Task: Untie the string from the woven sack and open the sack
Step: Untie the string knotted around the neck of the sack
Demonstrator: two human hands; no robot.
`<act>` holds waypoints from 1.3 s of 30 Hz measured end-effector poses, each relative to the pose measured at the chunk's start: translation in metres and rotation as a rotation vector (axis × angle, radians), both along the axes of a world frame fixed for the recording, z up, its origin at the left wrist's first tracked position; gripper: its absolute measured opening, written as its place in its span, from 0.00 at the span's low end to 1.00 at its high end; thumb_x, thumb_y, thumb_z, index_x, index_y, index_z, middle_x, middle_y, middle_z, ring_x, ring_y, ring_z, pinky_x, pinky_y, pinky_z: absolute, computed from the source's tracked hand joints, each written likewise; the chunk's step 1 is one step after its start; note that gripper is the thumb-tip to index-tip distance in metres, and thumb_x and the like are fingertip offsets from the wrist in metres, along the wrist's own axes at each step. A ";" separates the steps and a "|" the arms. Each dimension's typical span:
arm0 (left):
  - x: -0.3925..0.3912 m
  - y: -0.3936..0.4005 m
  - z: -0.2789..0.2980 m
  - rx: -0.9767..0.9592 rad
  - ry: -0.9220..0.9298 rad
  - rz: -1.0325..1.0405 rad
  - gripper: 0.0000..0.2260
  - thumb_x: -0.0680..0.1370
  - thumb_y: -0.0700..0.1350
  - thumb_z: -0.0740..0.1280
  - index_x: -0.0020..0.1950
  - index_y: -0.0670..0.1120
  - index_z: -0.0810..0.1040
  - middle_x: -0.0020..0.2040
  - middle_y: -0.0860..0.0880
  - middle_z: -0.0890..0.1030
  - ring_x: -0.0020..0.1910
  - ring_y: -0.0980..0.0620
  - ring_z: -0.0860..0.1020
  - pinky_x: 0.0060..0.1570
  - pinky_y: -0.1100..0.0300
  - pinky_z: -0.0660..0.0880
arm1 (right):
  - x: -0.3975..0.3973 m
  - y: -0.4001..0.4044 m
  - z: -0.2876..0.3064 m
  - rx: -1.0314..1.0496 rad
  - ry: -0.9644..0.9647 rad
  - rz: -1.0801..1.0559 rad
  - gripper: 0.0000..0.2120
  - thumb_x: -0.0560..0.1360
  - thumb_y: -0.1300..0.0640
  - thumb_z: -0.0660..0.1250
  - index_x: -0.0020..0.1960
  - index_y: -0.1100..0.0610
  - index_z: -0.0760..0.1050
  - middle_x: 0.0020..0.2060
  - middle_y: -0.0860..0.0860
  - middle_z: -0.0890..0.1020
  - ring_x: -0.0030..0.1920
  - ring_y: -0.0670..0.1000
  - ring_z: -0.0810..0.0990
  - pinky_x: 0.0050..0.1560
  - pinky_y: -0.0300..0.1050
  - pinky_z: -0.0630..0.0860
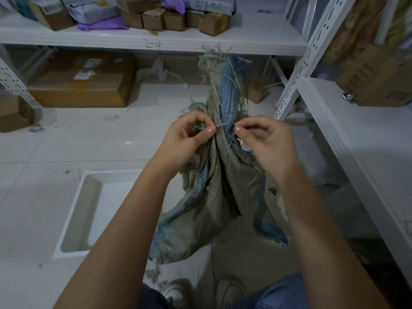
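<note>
A worn grey-green woven sack (214, 197) with blue stripes hangs in front of me, its neck gathered and its frayed mouth standing up above my fingers. A thin pale string (223, 125) runs across the neck. My left hand (189, 139) pinches the string's left end between thumb and forefinger, together with a fold of the sack. My right hand (265, 141) pinches the string's right end at the blue stripe. The knot itself is hidden by the fingers and folds.
A white plastic tray (89, 210) lies on the white floor at the lower left. White metal shelving (296, 85) stands ahead and to the right, loaded with cardboard boxes (84, 81) and parcels. My shoes (178, 291) show at the bottom edge.
</note>
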State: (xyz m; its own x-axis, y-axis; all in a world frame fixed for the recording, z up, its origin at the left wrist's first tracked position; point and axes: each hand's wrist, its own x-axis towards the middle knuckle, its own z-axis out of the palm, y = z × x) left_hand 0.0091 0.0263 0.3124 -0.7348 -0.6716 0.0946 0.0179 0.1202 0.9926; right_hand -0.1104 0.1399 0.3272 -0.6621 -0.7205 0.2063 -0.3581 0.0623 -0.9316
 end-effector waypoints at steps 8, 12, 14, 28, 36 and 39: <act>-0.003 0.005 0.007 0.089 -0.002 0.076 0.08 0.76 0.37 0.67 0.39 0.47 0.77 0.38 0.45 0.77 0.39 0.48 0.75 0.42 0.55 0.74 | -0.006 -0.001 -0.004 0.024 -0.070 -0.020 0.10 0.72 0.64 0.70 0.38 0.50 0.78 0.36 0.44 0.81 0.36 0.36 0.80 0.43 0.29 0.78; -0.009 0.007 0.005 0.100 -0.036 0.105 0.07 0.75 0.38 0.68 0.39 0.48 0.78 0.42 0.42 0.78 0.42 0.45 0.75 0.47 0.44 0.76 | -0.011 -0.005 -0.010 0.057 -0.101 -0.081 0.11 0.74 0.63 0.68 0.37 0.50 0.74 0.36 0.47 0.79 0.41 0.45 0.79 0.48 0.40 0.78; -0.011 0.007 0.000 0.090 -0.037 0.109 0.08 0.75 0.37 0.68 0.38 0.48 0.77 0.41 0.41 0.78 0.42 0.46 0.75 0.46 0.46 0.75 | -0.011 -0.008 -0.013 0.064 -0.091 -0.095 0.11 0.74 0.61 0.69 0.37 0.49 0.73 0.36 0.47 0.78 0.41 0.47 0.79 0.44 0.38 0.76; -0.044 0.005 -0.066 0.013 0.022 0.106 0.12 0.74 0.34 0.68 0.36 0.50 0.76 0.34 0.53 0.77 0.29 0.67 0.75 0.34 0.72 0.71 | -0.037 -0.021 -0.079 -0.028 -0.051 -0.194 0.13 0.69 0.64 0.73 0.37 0.50 0.73 0.33 0.44 0.79 0.32 0.35 0.79 0.38 0.28 0.76; -0.028 0.001 -0.225 0.104 -0.290 0.025 0.10 0.74 0.38 0.69 0.36 0.51 0.77 0.37 0.52 0.78 0.37 0.58 0.75 0.42 0.66 0.72 | -0.030 -0.018 -0.252 0.283 -0.211 -0.177 0.15 0.70 0.67 0.72 0.33 0.51 0.71 0.30 0.47 0.76 0.34 0.43 0.76 0.37 0.29 0.74; -0.020 0.005 -0.271 0.104 -0.361 -0.017 0.06 0.74 0.37 0.69 0.39 0.47 0.78 0.38 0.54 0.78 0.34 0.68 0.75 0.42 0.73 0.72 | -0.022 -0.013 -0.302 0.403 -0.272 -0.174 0.09 0.71 0.66 0.71 0.38 0.58 0.73 0.31 0.47 0.75 0.35 0.48 0.76 0.35 0.28 0.72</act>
State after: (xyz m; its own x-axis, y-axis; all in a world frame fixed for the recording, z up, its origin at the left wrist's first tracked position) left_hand -0.0105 0.0311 0.0414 -0.7198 -0.6511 -0.2407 -0.3344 0.0213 0.9422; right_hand -0.1327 0.1268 0.0248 -0.7700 -0.5820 -0.2614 -0.0587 0.4725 -0.8794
